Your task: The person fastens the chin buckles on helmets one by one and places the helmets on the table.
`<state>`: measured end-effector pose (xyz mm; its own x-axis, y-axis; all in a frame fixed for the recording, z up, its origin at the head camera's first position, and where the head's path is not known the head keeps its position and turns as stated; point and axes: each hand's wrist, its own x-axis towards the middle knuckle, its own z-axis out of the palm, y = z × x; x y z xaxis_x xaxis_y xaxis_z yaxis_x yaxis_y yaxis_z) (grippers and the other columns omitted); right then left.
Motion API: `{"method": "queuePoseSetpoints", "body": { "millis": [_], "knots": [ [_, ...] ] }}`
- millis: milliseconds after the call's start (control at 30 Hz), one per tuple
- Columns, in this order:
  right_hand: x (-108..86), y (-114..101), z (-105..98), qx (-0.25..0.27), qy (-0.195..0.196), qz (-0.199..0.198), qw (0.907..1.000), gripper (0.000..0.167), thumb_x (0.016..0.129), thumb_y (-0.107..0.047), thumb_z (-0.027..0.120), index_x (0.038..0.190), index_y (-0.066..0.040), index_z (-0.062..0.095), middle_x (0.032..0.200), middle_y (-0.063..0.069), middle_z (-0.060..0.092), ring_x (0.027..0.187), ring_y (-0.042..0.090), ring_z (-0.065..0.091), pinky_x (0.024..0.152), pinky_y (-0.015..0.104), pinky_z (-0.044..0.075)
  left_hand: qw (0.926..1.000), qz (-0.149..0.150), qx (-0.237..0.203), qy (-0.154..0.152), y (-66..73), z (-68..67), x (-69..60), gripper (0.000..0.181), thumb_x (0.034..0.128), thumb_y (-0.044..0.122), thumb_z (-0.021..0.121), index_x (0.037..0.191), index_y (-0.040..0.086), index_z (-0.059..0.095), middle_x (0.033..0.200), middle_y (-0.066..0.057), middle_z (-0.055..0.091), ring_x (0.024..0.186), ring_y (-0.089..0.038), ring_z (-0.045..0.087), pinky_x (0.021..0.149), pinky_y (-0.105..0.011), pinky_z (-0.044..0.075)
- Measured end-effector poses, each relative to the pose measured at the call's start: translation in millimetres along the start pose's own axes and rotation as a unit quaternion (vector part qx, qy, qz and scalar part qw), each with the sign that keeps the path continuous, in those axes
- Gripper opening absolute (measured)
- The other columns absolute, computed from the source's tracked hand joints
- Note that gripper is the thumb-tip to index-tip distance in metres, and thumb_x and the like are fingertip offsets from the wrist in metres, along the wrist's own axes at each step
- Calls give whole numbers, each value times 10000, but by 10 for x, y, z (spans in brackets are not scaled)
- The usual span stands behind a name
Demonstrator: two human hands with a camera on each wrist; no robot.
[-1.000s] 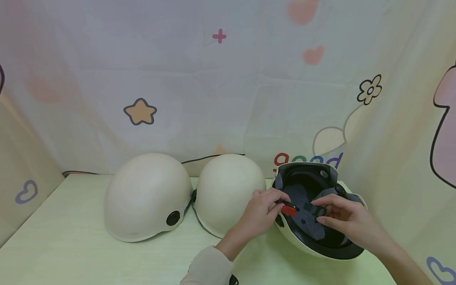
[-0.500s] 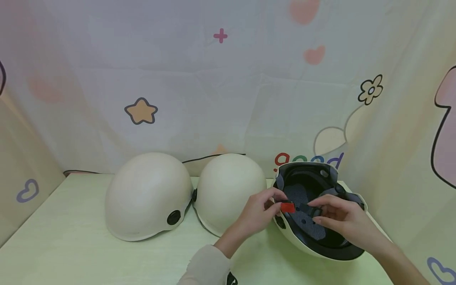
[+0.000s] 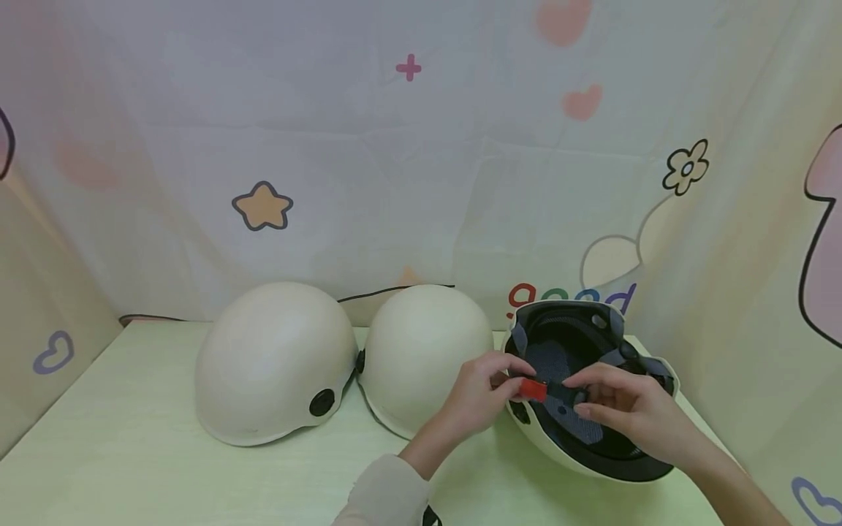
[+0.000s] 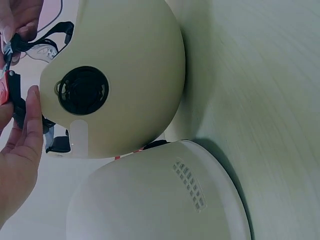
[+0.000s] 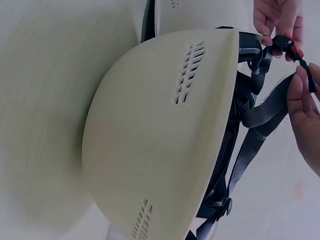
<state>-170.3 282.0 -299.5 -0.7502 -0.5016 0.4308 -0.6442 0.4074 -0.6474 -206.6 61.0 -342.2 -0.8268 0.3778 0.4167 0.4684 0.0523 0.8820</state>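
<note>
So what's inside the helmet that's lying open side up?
Inside the upturned helmet is blue-grey padding against a black lining. The hands and the red-and-black buckle they pinch cover part; whatever lies behind them can't be seen.

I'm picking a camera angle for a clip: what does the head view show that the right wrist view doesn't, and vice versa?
Only the head view shows the dark-outlined orange-yellow star print and the small pink plus print. Only the right wrist view shows the slotted vents of the upturned cream hard-shell helmet. Both share that helmet, the red-and-black plastic buckle, the left hand and the right hand.
</note>
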Motion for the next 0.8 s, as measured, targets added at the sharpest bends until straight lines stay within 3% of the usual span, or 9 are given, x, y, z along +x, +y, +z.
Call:
{"method": "queuePoseSetpoints", "body": {
  "millis": [267,500,800],
  "knots": [
    [0,17,17,44,-100,-50,9999,359,751,129,650,1061,-49,624,875,-2,573,664,117,524,514,239,461,9993,-5,-370,-65,28,29,2,159,871,-34,572,996,9,661,937,-110,621,620,-182,646,607,-243,529],
    [18,42,14,462,-371,-293,9978,357,778,173,589,1090,-1,593,898,46,568,649,156,593,591,260,530,9979,193,-575,-233,42,37,-1,192,881,-54,544,1045,-43,643,990,-130,605,694,-127,654,643,-204,519],
    [-11,31,10,438,-201,179,9987,398,747,132,653,1107,-7,550,855,32,588,667,170,618,589,266,532,9945,237,-873,-526,0,-5,-15,283,873,-48,558,1153,-45,601,1029,-129,579,802,-157,659,695,-210,511]
  ]
}}
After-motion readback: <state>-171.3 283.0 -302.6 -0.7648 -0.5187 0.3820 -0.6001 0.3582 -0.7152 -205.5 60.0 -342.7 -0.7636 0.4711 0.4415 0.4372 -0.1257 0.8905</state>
